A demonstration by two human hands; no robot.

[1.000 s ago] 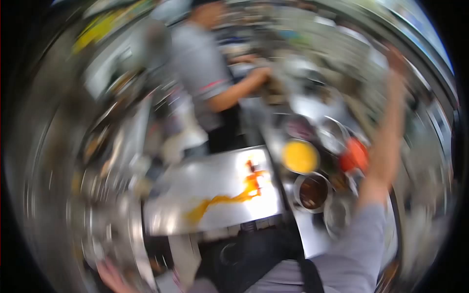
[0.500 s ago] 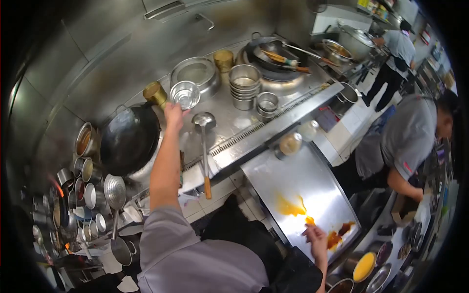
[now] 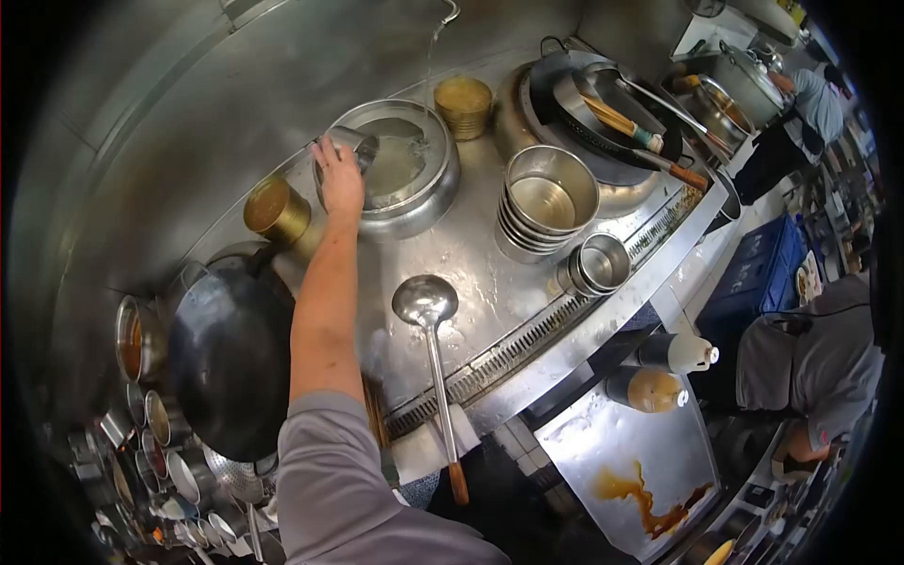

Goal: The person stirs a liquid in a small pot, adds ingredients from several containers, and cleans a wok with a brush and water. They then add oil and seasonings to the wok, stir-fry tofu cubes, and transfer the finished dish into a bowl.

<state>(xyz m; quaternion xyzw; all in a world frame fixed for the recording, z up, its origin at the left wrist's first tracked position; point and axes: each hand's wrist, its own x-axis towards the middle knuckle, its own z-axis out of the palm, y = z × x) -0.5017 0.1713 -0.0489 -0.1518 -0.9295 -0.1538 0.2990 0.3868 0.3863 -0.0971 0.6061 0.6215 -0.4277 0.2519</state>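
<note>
My left hand (image 3: 341,181) reaches over the near-left rim of a wide metal pot (image 3: 419,218) of water. Its fingers lie along the side of a small metal bowl (image 3: 365,149), which is tilted at the pot's edge; the thumb side is partly hidden. Water runs from a faucet (image 3: 452,13) in a thin stream into the pot. Closer to me, a ladle (image 3: 427,303) with a wooden handle lies across the steel counter's slotted edge. A brass-coloured can (image 3: 276,209) stands left of my hand. My right hand is out of view.
A black wok (image 3: 231,358) leans at left above several sauce pots. Stacked metal pots (image 3: 551,193) stand on the counter at right, near woks (image 3: 603,118) on a burner. Brown sauce (image 3: 650,508) is spilled on a steel tray. One co-worker (image 3: 810,358) works at right, another farther back.
My left hand has carried the small metal bowl to the water pot and tilted it. Water now runs from the faucet. My right hand has left the view as the camera turned and moved closer.
</note>
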